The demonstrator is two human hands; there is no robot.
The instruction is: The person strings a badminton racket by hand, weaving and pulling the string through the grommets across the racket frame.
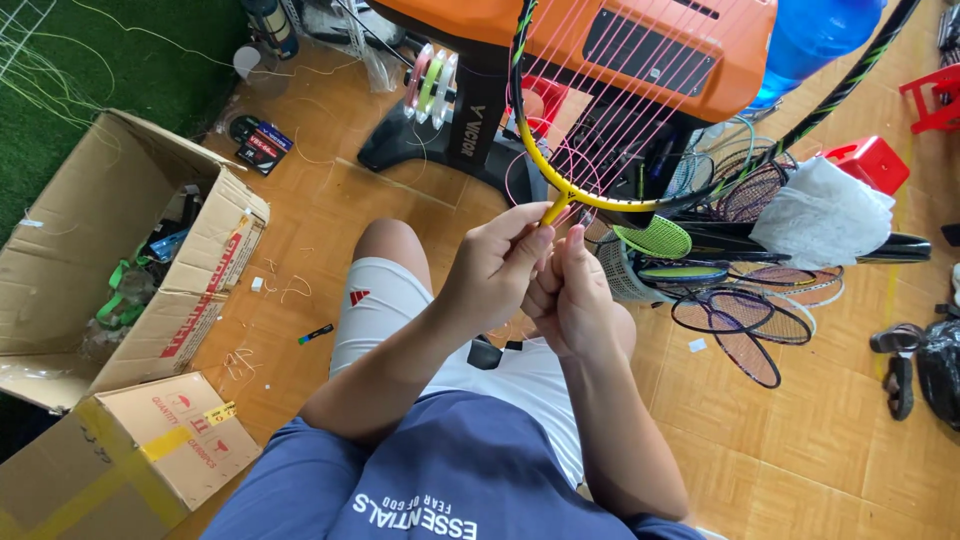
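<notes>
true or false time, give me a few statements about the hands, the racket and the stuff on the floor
1. Both hands, left hand and right hand, meet at the yellow racket frame. True.
2. The racket strings are blue. False: pink.
3. The open cardboard box lies on the person's left. True.
4. A pile of rackets lies on green turf. False: on the wooden floor.
5. The stringing machine is orange. True.
</notes>
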